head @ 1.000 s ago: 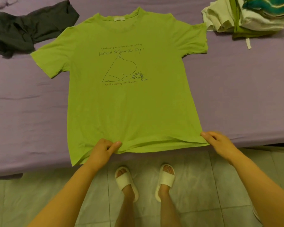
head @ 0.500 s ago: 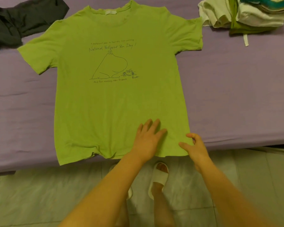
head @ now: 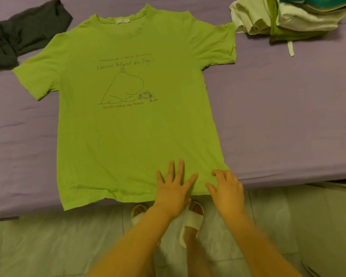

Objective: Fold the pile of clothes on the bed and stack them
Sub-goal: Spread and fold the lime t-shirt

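A lime-green T-shirt (head: 136, 126) lies spread flat, front up, on a bed w/ a purple sheet (head: 278, 120), collar toward the far side & hem at the near edge of the mattress; a line drawing w/ handwritten-style text sits on the chest. Both short sleeves are spread out to the sides. The left hand (head: 173, 191) rests palm down on the shirt's lower right part near the hem, fingers straight & fanned apart, gripping nothing. Just beside it, the right hand (head: 227, 191) lies on the hem's right corner, fingers loosely bent over the cloth; whether it pinches the fabric can't be told. Far left, a crumpled dark grey garment (head: 22, 35) lies on the sheet, touching or just beside the shirt's left sleeve. Far right, a stack of clothes (head: 292, 19) in white, green & teal sits on the bed, its left edge next to the other sleeve. Below the bed edge, pale floor tiles (head: 48, 246) & the person's feet in white slide sandals (head: 192, 222).
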A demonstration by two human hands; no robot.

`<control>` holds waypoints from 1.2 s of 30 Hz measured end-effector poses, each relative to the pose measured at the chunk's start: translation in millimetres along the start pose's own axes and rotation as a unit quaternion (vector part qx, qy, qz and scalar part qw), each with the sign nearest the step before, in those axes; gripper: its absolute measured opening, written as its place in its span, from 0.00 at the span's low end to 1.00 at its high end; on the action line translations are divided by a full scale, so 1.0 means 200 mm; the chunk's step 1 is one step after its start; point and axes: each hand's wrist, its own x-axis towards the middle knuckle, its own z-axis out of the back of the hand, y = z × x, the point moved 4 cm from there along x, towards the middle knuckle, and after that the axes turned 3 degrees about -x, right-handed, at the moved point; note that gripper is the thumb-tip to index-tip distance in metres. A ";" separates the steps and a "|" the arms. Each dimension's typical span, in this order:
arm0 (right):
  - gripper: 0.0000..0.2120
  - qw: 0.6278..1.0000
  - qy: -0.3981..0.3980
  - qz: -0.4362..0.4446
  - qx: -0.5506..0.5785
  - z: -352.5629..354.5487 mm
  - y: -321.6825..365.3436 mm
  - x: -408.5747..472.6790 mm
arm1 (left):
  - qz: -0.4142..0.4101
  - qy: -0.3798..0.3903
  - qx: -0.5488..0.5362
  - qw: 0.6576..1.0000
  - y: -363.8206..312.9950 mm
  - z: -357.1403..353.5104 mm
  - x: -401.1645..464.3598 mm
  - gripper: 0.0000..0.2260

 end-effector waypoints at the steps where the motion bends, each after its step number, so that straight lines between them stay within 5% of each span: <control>1: 0.17 0.999 0.045 -0.014 -0.021 -0.03 -0.01 0.01 | -0.015 0.011 0.003 1.000 -0.01 -0.01 -0.02 0.35; 3: 0.13 0.995 0.071 -0.015 -0.066 -0.01 0.00 0.00 | -0.054 0.039 0.007 0.998 -0.04 -0.02 -0.07 0.32; 5: 0.07 0.997 -0.001 0.028 -0.071 0.04 0.05 0.01 | -0.074 0.035 -0.015 0.997 -0.05 0.01 -0.11 0.27; 7: 0.14 0.995 -0.026 0.081 -0.048 0.08 0.12 0.05 | -0.059 -0.004 -0.068 0.996 -0.02 0.06 -0.11 0.25; 10: 0.26 0.979 0.071 0.160 -0.104 0.07 0.21 0.15 | 0.014 -0.038 -0.101 0.994 0.10 0.15 -0.06 0.25; 16: 0.18 0.972 0.029 0.111 -0.204 0.17 0.35 0.30 | 0.073 -0.022 -0.094 0.993 0.33 0.23 0.06 0.26; 28: 0.57 0.965 0.077 0.149 -0.202 0.23 0.78 0.90 | 0.022 -0.026 0.022 0.999 0.87 0.76 0.62 0.54; 36: 0.63 0.958 0.065 0.144 -0.237 0.26 0.87 1.15 | 0.001 -0.022 0.078 0.997 1.15 0.95 0.90 0.55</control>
